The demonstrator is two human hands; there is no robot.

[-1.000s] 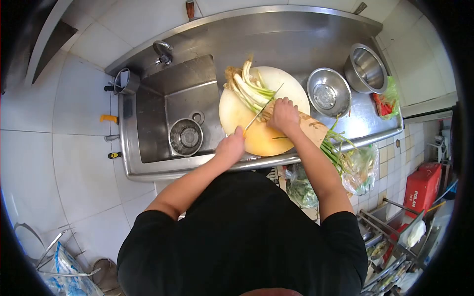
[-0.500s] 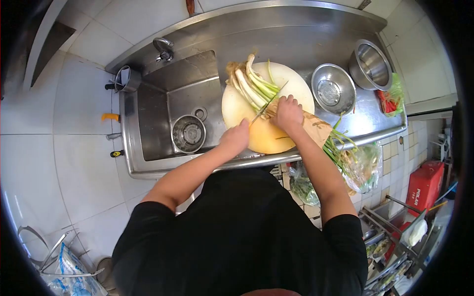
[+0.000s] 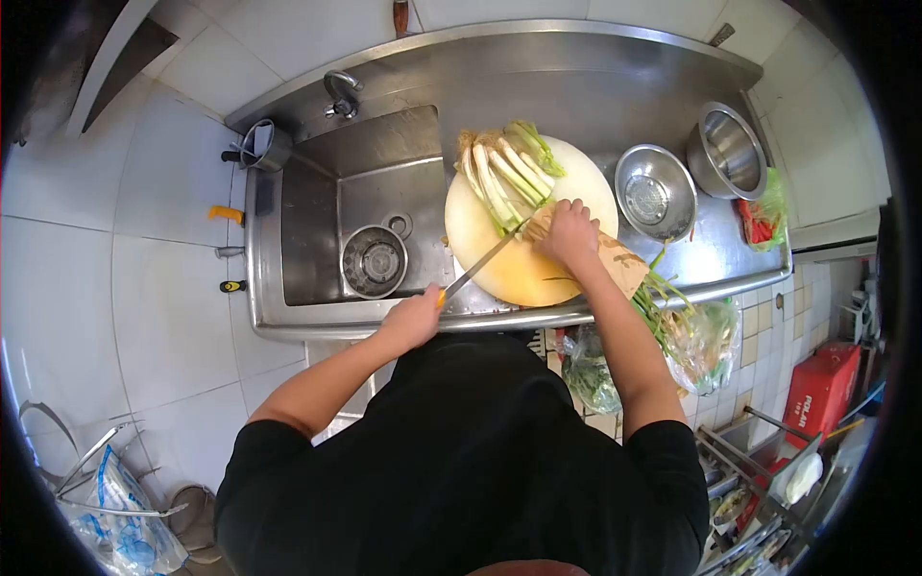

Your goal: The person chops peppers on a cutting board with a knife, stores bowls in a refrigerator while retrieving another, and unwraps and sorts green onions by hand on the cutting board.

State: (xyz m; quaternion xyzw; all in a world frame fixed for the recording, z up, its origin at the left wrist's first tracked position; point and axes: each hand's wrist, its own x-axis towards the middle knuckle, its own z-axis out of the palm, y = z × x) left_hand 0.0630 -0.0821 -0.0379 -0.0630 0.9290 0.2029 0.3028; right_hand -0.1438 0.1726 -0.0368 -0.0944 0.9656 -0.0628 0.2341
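My left hand (image 3: 413, 320) is closed round the yellow handle of a knife (image 3: 480, 264). The blade slants up to the right, its tip by the cut edge of the stalks. My right hand (image 3: 572, 233) grips a brown paper wrap (image 3: 622, 267) on the round cutting board (image 3: 586, 178). Long green stalks (image 3: 663, 296) stick out of the wrap's lower right end. White-and-green stalks with roots (image 3: 499, 187) lie on the board's upper left, separate from the wrap. A short green piece (image 3: 530, 144) rests above them.
Left of the board is a sink (image 3: 384, 144) with a metal bowl (image 3: 375, 261) and a faucet (image 3: 341, 94). To the right stand a metal strainer bowl (image 3: 656, 192), a deeper bowl (image 3: 727, 151) and a bag with red items (image 3: 764, 216). Bagged greens (image 3: 588, 374) lie below the counter.
My left hand has drawn the knife down and left, away from the stalks. The rooted stalks are now spread apart on the board. My right hand stays on the wrap.
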